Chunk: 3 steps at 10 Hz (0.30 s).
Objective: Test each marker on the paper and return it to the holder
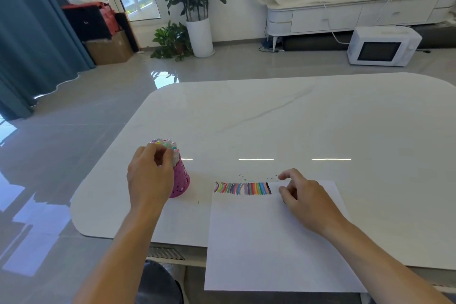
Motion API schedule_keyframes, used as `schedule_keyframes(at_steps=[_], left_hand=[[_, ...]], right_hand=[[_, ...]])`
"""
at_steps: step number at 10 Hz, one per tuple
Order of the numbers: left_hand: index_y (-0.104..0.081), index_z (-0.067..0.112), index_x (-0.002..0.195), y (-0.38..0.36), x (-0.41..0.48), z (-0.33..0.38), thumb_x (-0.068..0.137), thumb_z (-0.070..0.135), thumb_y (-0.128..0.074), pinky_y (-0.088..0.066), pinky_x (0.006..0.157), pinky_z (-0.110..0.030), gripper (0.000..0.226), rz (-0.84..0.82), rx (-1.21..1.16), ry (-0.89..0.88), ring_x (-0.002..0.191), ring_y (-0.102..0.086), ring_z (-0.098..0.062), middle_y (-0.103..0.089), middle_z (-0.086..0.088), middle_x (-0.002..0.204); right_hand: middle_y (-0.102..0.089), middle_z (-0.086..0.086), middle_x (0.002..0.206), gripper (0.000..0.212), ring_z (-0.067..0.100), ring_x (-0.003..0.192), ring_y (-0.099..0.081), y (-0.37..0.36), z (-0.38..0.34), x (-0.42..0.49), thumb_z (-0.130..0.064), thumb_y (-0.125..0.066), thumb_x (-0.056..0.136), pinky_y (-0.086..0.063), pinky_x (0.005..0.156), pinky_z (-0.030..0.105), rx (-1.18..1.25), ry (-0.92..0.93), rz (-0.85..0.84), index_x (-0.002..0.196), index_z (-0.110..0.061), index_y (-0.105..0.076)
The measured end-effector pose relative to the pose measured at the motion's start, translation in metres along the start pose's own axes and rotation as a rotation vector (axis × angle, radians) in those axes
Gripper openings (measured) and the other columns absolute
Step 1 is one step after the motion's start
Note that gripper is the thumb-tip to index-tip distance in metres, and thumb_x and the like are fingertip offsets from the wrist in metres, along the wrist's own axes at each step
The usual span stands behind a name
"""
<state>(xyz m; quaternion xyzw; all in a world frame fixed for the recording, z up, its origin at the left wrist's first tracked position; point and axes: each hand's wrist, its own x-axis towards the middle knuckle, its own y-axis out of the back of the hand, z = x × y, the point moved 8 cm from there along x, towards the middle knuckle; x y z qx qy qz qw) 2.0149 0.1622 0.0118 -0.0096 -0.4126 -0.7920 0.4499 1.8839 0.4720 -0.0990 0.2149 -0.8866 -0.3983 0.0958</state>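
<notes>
A pink perforated holder [182, 181] stands on the white table [296, 126], filled with several markers [165, 143] whose coloured caps point up. My left hand [149, 175] is against the holder's near side, its fingers curled round the markers at the rim. A white sheet of paper [271, 242] lies to the right, hanging over the table's front edge. A row of several coloured test strokes [243, 188] runs along its top left. My right hand [302, 192] rests on the paper's upper right, fingers loosely curled, holding nothing.
Small ink specks [256, 176] dot the table just beyond the paper. The table's rounded left edge is close to the holder. On the floor beyond stand a potted plant [199, 32], a white microwave [382, 47] and a cardboard box [108, 49].
</notes>
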Motion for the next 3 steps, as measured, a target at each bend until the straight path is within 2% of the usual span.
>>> schedule_keyframes(at_steps=[1, 2, 3], left_hand=[[-0.065, 0.015, 0.108, 0.002, -0.005, 0.010, 0.096, 0.021, -0.063, -0.041, 0.080, -0.023, 0.014, 0.044, -0.057, -0.058, 0.095, -0.055, -0.014, -0.058, 0.003, 0.106], [-0.064, 0.015, 0.110, 0.000, -0.016, 0.033, 0.095, 0.012, -0.061, -0.047, 0.089, -0.028, 0.015, 0.058, -0.087, -0.219, 0.097, -0.058, -0.012, -0.059, 0.007, 0.103], [-0.065, 0.019, 0.108, -0.009, -0.031, 0.048, 0.094, 0.010, -0.061, -0.048, 0.088, -0.027, 0.017, 0.016, -0.158, -0.244, 0.094, -0.058, -0.004, -0.061, 0.009, 0.102]], right_hand=[[-0.065, -0.009, 0.075, 0.017, 0.011, 0.072, -0.061, 0.000, 0.001, 0.000, -0.025, -0.055, 0.103, -0.049, 0.066, 0.031, 0.009, 0.005, 0.012, 0.120, -0.028, -0.055], [-0.064, -0.008, 0.072, 0.015, 0.010, 0.068, -0.059, 0.006, -0.002, -0.003, -0.026, -0.055, 0.103, -0.047, 0.064, 0.029, 0.024, 0.002, 0.050, 0.118, -0.028, -0.057], [-0.061, -0.008, 0.068, 0.014, 0.009, 0.064, -0.057, 0.010, -0.006, -0.009, -0.027, -0.054, 0.103, -0.044, 0.062, 0.026, 0.054, 0.012, 0.070, 0.116, -0.028, -0.058]])
